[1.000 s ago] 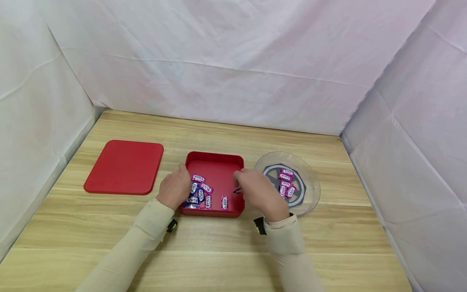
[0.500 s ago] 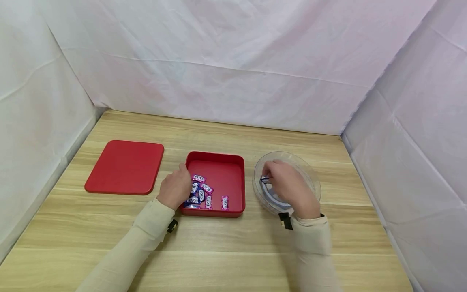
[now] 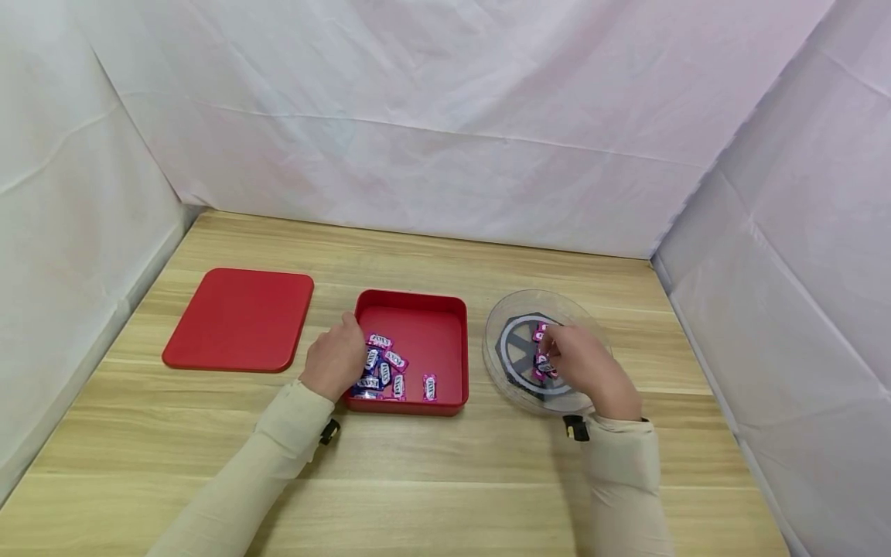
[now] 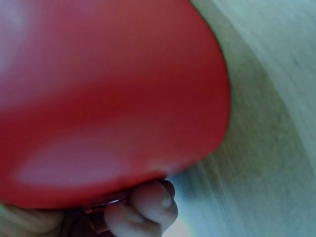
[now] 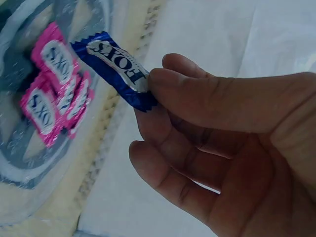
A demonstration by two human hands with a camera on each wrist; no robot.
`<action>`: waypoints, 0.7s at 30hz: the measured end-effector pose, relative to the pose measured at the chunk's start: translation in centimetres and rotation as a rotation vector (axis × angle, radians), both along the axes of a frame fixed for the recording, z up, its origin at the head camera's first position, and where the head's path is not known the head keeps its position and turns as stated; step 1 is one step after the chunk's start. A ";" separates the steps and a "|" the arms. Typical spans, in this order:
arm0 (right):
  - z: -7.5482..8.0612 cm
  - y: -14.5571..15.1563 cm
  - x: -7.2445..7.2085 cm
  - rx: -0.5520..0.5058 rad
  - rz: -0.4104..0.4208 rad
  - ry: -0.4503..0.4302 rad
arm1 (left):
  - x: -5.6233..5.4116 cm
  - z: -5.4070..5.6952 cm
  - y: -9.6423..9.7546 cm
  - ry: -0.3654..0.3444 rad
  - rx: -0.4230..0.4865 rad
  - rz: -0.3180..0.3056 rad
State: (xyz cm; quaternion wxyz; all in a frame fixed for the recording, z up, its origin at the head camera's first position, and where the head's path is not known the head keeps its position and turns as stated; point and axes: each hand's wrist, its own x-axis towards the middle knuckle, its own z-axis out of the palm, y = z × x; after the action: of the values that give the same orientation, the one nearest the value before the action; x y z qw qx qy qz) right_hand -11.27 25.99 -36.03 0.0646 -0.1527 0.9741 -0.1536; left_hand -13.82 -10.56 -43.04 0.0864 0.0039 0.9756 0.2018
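My left hand grips the left wall of a square red box in the head view. Its curled fingers show below the red wall in the left wrist view. Several blue candies and pink candies lie mostly in the box's near left part. My right hand is over a clear round dish. Between thumb and forefinger it pinches a blue wrapped candy marked FOX'S, clearly seen in the right wrist view. Beside it, pink candies lie clustered in the dish, partly hidden by the hand in the head view.
A flat red lid lies on the wooden table, left of the box. White cloth hangs behind the table and on both sides. A dark patterned ring shows in the dish's bottom.
My right hand has moved from the box's right side to over the dish, carrying the blue candy. The left hand and the box have stayed in place.
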 end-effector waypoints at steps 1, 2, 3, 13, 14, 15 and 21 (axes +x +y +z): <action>-0.2 0.2 0.0 0.005 -0.004 -0.008 | 0.0 0.0 0.0 0.001 -0.001 -0.001; -0.4 0.4 -0.1 0.010 -0.007 -0.019 | 0.0 0.0 0.0 0.002 -0.001 -0.002; -0.6 0.6 -0.1 0.014 -0.014 -0.032 | 0.0 0.0 0.0 0.003 -0.001 -0.003; -1.8 1.7 -1.0 0.013 -0.040 -0.108 | 0.0 0.0 0.0 0.000 0.003 -0.006; -1.9 1.8 -1.0 0.011 -0.043 -0.111 | 0.0 0.0 0.0 -0.001 0.002 -0.005; -2.0 1.9 -1.1 0.010 -0.044 -0.114 | 0.0 0.0 0.0 -0.003 0.001 -0.005; -2.2 2.0 -1.4 0.030 -0.074 -0.106 | 0.0 0.0 0.0 0.000 -0.005 -0.005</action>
State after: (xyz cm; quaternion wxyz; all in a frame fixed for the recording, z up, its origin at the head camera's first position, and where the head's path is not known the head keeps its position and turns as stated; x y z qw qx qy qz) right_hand -12.66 28.03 -38.27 0.1125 -0.1070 0.9766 -0.1489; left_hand -13.85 -10.59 -43.07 0.0869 0.0060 0.9760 0.1994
